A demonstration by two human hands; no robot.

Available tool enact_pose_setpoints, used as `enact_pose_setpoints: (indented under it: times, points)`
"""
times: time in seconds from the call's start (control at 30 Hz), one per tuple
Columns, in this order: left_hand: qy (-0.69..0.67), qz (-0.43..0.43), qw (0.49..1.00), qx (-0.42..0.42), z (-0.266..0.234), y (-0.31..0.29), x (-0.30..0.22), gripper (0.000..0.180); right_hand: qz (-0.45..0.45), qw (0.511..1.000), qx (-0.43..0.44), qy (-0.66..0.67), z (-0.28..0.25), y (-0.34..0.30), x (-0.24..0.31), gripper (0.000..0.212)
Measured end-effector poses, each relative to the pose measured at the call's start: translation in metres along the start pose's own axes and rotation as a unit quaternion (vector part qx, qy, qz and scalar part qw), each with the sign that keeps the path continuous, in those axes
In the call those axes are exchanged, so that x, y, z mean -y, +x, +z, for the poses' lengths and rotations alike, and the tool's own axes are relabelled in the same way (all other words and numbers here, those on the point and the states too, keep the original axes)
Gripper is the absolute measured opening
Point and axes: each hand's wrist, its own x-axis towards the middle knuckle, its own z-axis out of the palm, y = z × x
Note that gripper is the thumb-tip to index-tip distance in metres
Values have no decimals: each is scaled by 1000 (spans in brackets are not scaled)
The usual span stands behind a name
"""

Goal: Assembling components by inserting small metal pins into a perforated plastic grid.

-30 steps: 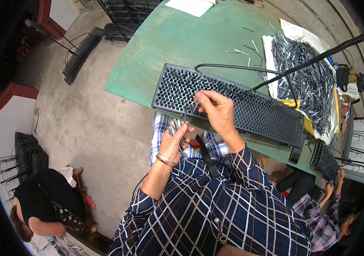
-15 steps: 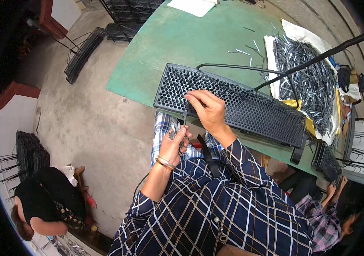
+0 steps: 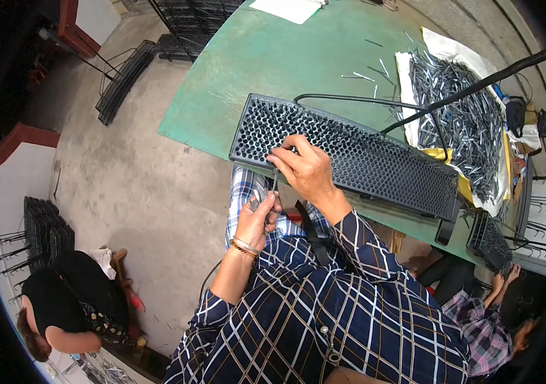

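My left hand [image 3: 257, 217] is closed around a small bunch of thin metal pins [image 3: 257, 200], below the near edge of a long black rack [image 3: 362, 157]. One pin [image 3: 276, 179] points up out of the bunch. At its upper end the thumb and fingers of my right hand [image 3: 308, 169] are pinched together; the fingertips partly hide that end. The rack is tilted across the table edge and covered with rows of small round holes. Dark pin ends stand up from many holes toward its left, while the right part shows bare holes.
A green table [image 3: 222, 83] carries a white sack [image 3: 407, 70] heaped with loose metal pins [image 3: 458, 121]. A black bar [image 3: 478, 89] crosses above it. Another black rack [image 3: 492, 242] is beside a person [image 3: 484, 326] at right. A second person [image 3: 74, 301] sits lower left, near stacked racks [image 3: 46, 230].
My right hand has moved down and slightly left, from over the rack's holes to the top of the raised pin. My left hand stays nearly in place.
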Motion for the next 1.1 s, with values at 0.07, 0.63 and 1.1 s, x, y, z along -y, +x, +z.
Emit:
enact_pose_setpoints:
  times: [0.07,0.63,1.1]
  points:
    - [0,-1,1000,8,1,0,1,18,2,1000,0,5,-3,0,1,16]
    - [19,-46,995,89,24,0,0,31,94,986,-42,129,-29,8,1,13]
    - [19,-78,986,147,29,-8,-9,28,-19,999,27,-2,-14,-10,-7,16]
